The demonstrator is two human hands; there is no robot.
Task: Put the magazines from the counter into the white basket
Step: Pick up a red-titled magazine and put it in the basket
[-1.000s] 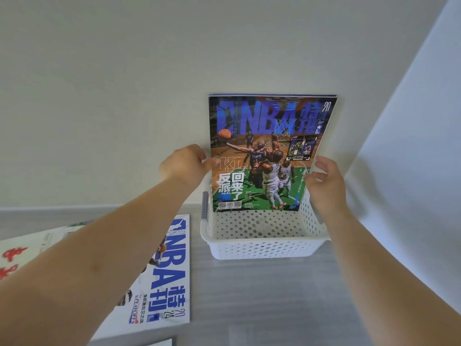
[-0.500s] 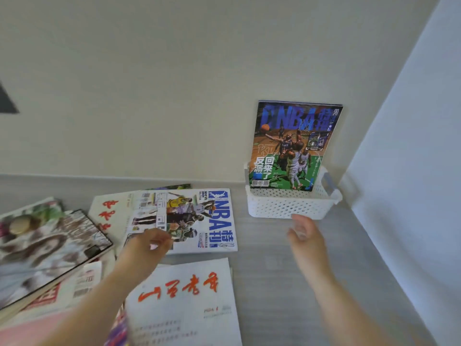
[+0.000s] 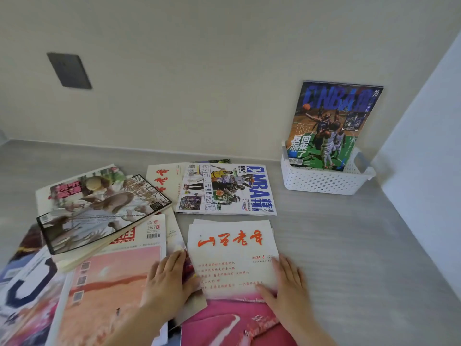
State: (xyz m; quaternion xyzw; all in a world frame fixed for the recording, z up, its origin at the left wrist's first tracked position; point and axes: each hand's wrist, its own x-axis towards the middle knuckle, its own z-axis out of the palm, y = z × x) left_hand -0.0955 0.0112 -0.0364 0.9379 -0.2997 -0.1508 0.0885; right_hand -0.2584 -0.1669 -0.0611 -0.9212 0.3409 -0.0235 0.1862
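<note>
Head cam looking down on a grey wood-grain counter (image 3: 349, 245); got one glossy blue basketball magazine (image 3: 331, 126) already standing upright in the white perforated plastic basket (image 3: 324, 179), far right corner, leaning back on the wall; plenty more lying loose on the counter. Next up looks like the thin white magazine with the red brush-lettered title (image 3: 232, 258), flat at the near edge, lower part overlapping a glossy pink cover (image 3: 224, 323). Got the left hand (image 3: 167, 283) resting at its left edge, fingers out fairly straight; got the right hand (image 3: 287, 283) at its lower right corner, fingers relaxed, thumb on the paper; neither clamped on anything yet. Would slip fingertips under both side edges and pinch around mid-height rather than at the corners; probably floppy, so likely to sag if held by one end. Worth peeling it off cleanly so as not to drag the pink cover along. Then lift clear over the white basketball magazine lying flat (image 3: 227, 191), turn it upright and lower it in front of the blue one; easy on the basket, probably light enough to scoot if bumped.
</note>
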